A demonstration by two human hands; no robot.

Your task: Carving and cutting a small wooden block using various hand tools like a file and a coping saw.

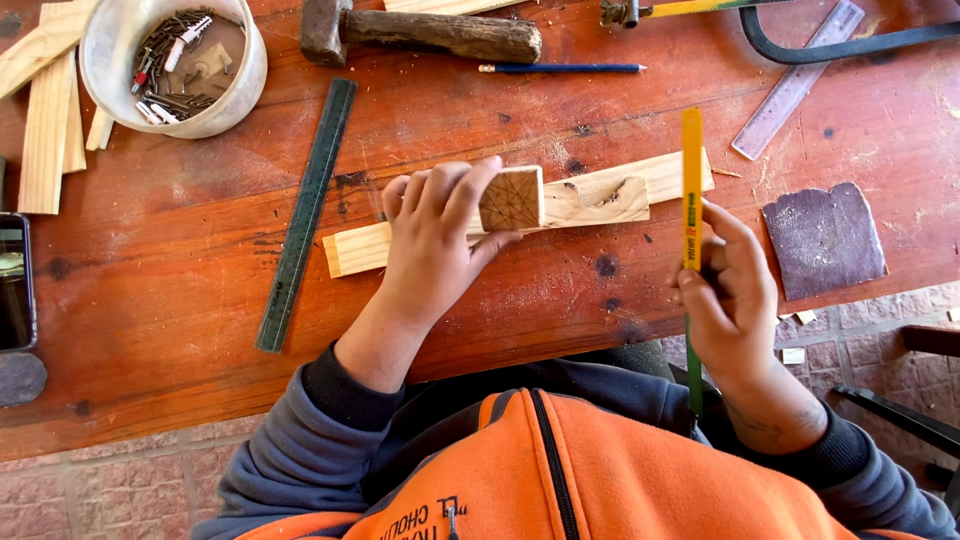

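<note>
My left hand (435, 235) grips a small square wooden block (512, 198) with pencil lines on its face, holding it on a long pale wooden strip (600, 195) that lies across the red-brown table (170, 300). A second short piece of wood (610, 202) lies on the strip right of the block. My right hand (733, 295) holds a long thin yellow and green blade (691, 190) upright, off the table's front edge, to the right of the strip.
A dark green ruler (305, 215) lies left of the strip. At the back stand a white bowl of screws (175, 60), a hammer (420, 32), a blue pencil (560, 68) and a clear ruler (795, 80). Sandpaper (822, 240) lies right. A phone (15, 285) sits far left.
</note>
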